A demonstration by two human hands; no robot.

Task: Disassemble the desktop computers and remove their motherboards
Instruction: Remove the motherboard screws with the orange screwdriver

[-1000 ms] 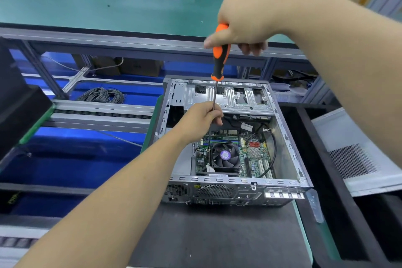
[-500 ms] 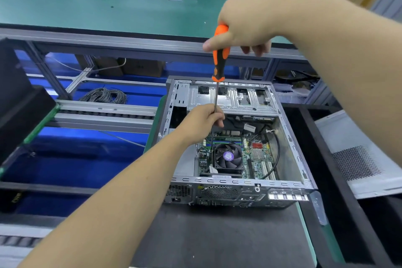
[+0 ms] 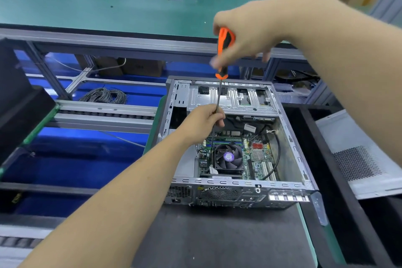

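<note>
Green motherboard (image 3: 250,154) with black fan cooler (image 3: 228,158) sits low inside the open grey metal desktop case (image 3: 289,137), centre-right of frame, on the dark counter (image 3: 217,241). We see the orange-and-black-handled screwdriver (image 3: 223,54) standing nearly upright over it, long axis top to bottom, shaft dropping to the board's left edge beside the fan; tip contact too small to tell. Our left hand (image 3: 202,124), nearer the board, pinches the shaft mid-length. Our right hand (image 3: 245,37), upper centre, wraps the handle, a few fingers loose and blurred. We judge a board screw is being worked, straight down the shaft. Perforated white side panel (image 3: 356,159) lies right of the case; coiled grey cable (image 3: 104,95) at left.
</note>
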